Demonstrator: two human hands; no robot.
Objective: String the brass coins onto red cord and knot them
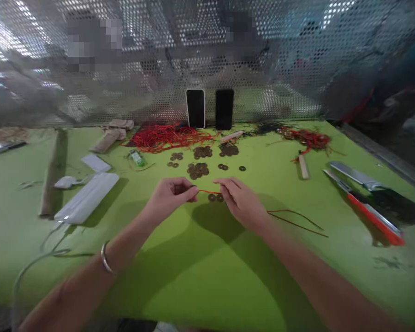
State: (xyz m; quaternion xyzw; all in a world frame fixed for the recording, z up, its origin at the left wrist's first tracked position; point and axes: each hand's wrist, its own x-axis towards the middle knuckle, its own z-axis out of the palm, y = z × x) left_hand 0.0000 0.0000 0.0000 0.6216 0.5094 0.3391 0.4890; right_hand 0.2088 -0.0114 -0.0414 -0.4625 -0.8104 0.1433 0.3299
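My left hand (173,193) and my right hand (240,199) are pinched on the two ends of a short stretch of red cord (209,192), held taut just above the green table (200,276). The cord trails on behind my right hand (297,220). Two bronze coins (216,198) lie under the cord between my hands. Several loose piles of the same coins (198,170) lie just beyond. A silver bangle (105,258) is on my left wrist.
A heap of red cord (166,137) and two upright phones (210,109) stand at the back against a perforated metal screen (280,69). Finished red-cord pieces (306,137) lie back right. Large scissors with an orange handle (364,203) lie right; white packets (86,198) left.
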